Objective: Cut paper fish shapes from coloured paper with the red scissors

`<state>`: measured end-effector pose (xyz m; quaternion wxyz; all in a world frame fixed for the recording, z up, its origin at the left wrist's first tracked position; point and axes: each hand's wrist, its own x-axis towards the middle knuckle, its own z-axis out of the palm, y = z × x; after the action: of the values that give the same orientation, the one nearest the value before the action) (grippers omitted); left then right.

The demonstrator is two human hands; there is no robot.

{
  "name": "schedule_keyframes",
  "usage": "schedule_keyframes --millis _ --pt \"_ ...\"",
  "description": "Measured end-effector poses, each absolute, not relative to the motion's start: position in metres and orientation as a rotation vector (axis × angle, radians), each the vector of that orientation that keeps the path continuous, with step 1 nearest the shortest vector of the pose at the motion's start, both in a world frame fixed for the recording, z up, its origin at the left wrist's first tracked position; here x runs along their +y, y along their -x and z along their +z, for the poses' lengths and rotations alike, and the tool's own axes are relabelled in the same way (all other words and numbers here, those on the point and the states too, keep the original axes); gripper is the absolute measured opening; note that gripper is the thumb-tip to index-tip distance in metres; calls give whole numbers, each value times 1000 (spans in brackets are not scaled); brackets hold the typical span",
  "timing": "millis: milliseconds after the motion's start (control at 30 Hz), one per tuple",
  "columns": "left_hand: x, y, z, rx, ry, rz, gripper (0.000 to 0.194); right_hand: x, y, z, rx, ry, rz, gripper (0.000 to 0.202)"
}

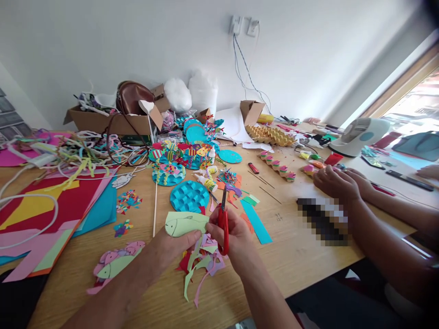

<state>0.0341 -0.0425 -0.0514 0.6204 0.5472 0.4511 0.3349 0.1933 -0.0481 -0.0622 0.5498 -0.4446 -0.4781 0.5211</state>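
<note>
My left hand (pixel 178 242) holds a piece of light green paper (pixel 183 224) with a fish outline drawn on it. Red-handled scissors (pixel 223 224) are in my right hand (pixel 233 230), their dark blades pointing up and away from me. Fingertips of my right hand also meet the right end of the green paper. Below both hands lie curled paper scraps (pixel 202 265) in green, pink and red. Left of my left forearm is a pile of cut paper fish (pixel 118 262), pink and purple with a green one on top.
Coloured paper sheets (pixel 85 205) lie at the left. A blue woven disc (pixel 189 196), glue bottles (pixel 207 183) and a blue strip (pixel 257 224) lie beyond my hands. At the right, another person's hands (pixel 338 185) rest by small coloured pieces; a white fan-like device (pixel 360 135) stands behind.
</note>
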Motion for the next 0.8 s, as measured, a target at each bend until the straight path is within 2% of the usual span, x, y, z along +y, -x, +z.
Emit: schedule_keyframes --millis 167,233,367,467,633,800 --pt "-28 -9 -31 931 -1247 715 41 -43 -209 -35 -1435 1235 1096 11" --pt "-20 -5 -15 998 -1393 687 38 -41 -213 -26 -1628 1314 1015 9" --pt "-5 -16 9 1002 -1913 347 20 -34 -219 -15 -1945 1330 835 13" --pt "1 -30 14 974 -2024 285 22 -29 -221 -12 -2005 1289 783 15" --pt "2 -41 6 900 -1635 411 25 -27 -224 -16 -1695 1156 1068 17" --pt "-1 -41 -7 759 -1108 573 20 -42 -223 -26 -1507 1084 1197 37"
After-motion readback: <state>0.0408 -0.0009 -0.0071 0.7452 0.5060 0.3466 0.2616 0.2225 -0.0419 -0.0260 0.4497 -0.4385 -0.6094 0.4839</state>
